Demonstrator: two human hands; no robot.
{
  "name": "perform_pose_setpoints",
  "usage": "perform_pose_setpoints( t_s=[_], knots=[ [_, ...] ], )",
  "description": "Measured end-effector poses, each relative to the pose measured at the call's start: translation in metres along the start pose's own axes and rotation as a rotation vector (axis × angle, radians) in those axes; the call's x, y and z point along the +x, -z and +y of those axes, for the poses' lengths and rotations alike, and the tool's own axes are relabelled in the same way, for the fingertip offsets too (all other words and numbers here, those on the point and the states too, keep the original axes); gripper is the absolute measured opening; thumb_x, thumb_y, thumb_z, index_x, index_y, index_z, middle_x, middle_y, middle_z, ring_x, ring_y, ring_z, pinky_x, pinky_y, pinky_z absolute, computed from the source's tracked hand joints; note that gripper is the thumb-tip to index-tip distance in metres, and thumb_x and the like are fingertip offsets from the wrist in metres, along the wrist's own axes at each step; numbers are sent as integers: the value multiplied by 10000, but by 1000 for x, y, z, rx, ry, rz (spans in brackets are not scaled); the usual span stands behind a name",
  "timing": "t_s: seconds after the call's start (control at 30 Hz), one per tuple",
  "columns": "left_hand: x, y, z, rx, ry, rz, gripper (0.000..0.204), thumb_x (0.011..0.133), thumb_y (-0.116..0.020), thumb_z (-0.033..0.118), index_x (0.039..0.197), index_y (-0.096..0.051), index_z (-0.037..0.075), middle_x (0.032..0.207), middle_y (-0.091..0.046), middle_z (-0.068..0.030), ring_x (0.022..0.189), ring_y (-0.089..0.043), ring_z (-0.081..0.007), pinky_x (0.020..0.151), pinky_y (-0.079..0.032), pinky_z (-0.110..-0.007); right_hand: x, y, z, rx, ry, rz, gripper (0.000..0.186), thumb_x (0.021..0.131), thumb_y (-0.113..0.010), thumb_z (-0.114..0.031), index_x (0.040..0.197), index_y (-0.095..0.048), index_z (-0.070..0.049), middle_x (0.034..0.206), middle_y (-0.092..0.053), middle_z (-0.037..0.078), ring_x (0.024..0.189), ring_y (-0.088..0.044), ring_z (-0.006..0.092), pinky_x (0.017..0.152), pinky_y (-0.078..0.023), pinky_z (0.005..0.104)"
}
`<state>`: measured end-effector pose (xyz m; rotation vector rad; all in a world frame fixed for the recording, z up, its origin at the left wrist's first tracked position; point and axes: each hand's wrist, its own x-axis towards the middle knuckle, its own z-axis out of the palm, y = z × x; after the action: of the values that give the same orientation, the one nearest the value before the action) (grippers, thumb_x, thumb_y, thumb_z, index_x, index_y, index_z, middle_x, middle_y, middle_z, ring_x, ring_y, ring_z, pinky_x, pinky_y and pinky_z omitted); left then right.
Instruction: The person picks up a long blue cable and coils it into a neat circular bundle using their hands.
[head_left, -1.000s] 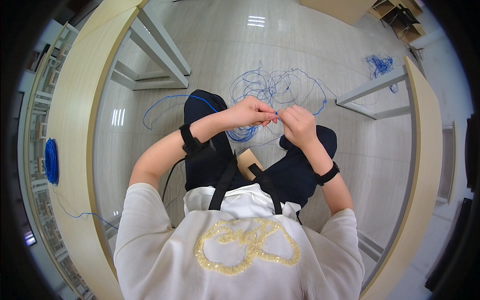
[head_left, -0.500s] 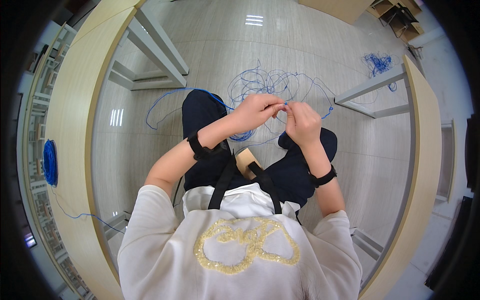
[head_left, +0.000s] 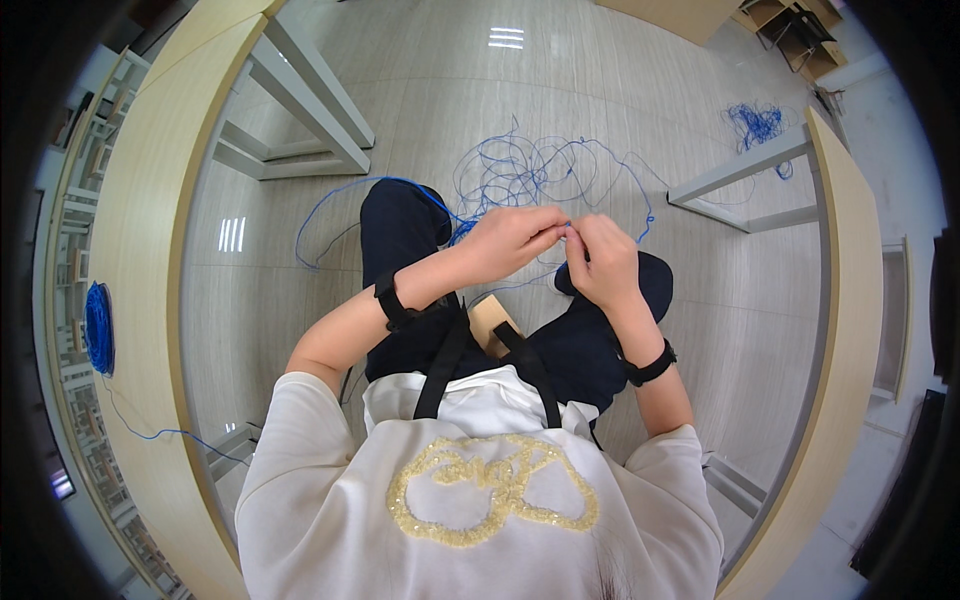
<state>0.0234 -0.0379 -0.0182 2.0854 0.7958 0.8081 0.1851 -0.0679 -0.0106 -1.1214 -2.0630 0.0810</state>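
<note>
My left hand (head_left: 512,240) and my right hand (head_left: 604,256) meet fingertip to fingertip above my knees. Both pinch a thin blue cord (head_left: 645,200), of which only a speck shows between the fingers. From my right hand the cord runs up and curves back over the floor, with a small knot along it. Another stretch arcs out past my left knee. Beyond my hands lies a loose, tangled heap of the same cord (head_left: 515,165), partly hidden behind my left hand and wrist.
A wound blue coil (head_left: 98,328) rests on the left wooden table (head_left: 140,250), its loose end trailing over the edge. A second tangle (head_left: 757,124) lies on the floor by the leg of the right table (head_left: 848,300). Between my legs is a wooden seat or block (head_left: 490,318).
Both hands have come slightly lower, toward my body, still pinching the cord together. The cord loop beside my right hand has shifted a little.
</note>
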Motion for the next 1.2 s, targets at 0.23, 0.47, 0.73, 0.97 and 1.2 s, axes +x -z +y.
perform_pose_setpoints(
  t_s=[0.23, 0.47, 0.73, 0.97, 1.2],
  knots=[
    [4, -1, 1, 57, -224, 151, 133, 754, -566, 69, 872, -591, 11, 655, -546, -109, 591, -554, -242, 498, -416, -287, 0, 9, -14, 31, -112, 74, 85, 700, -561, -26, 658, -490, -44, 547, -470, 71, 477, -483, 232, 427, -373, 311],
    [2, 2, 5, 186, -337, 199, 179, 663, -588, 29, 841, -602, 46, 559, -492, -57, 464, -499, -198, 399, -374, -278, -3, 6, -24, 110, -175, 111, 97, 719, -554, -20, 647, -491, -39, 488, -434, 63, 408, -449, 195, 388, -338, 292],
    [6, 10, -8, 615, -634, 292, 185, 607, -589, 51, 792, -596, 64, 545, -436, 8, 451, -477, -114, 385, -360, -232, -12, -9, -28, 545, -596, 142, 180, 783, -531, -70, 618, -473, -29, 452, -382, -1, 378, -360, 84, 369, -255, 226],
    [4, 27, -28, 1006, -1127, 97, 185, 599, -570, 101, 776, -584, 51, 591, -413, 37, 504, -441, -62, 438, -317, -176, -7, 0, 2, 1537, -1316, -505, 263, 818, -429, -152, 569, -361, -101, 425, -216, -65, 351, -190, 45, 338, -130, 217],
    [-1, 22, -24, 688, -671, -15, 128, 643, -565, 92, 767, -580, 68, 596, -475, 7, 468, -487, -132, 409, -376, -232, -6, 1, 9, 882, -796, -507, 165, 808, -487, -149, 661, -464, -78, 438, -303, -16, 369, -300, 109, 370, -249, 227]
  ],
)
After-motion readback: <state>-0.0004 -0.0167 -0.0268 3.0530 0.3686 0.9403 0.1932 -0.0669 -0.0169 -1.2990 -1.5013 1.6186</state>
